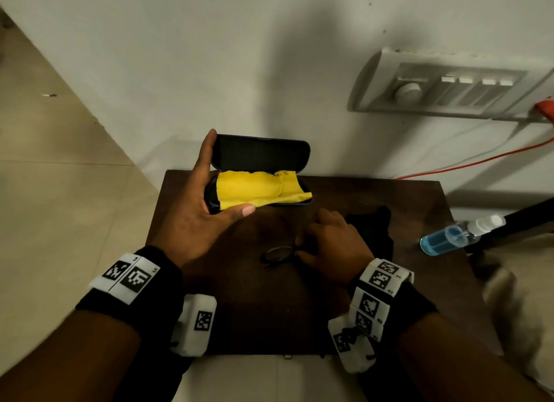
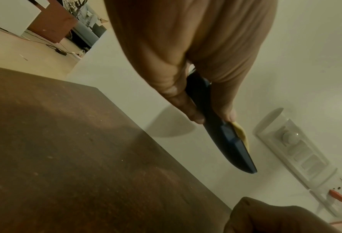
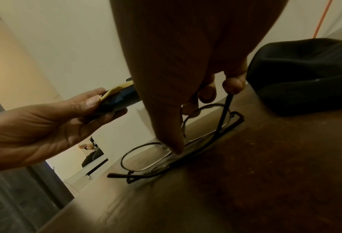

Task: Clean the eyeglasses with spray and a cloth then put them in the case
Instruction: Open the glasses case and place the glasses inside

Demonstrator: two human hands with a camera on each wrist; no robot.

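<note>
My left hand grips the left end of an open black glasses case above the table's far edge; a yellow cloth lies inside it. In the left wrist view, fingers and thumb clamp the case from both sides. Thin dark-framed eyeglasses lie folded on the brown table. My right hand pinches their right side: in the right wrist view the thumb touches the bridge of the eyeglasses and the fingers curl over a lens rim and a temple.
A crumpled black cloth lies just right of my right hand. A spray bottle of blue liquid lies at the table's right edge. On the wall behind are a switch panel and an orange cable.
</note>
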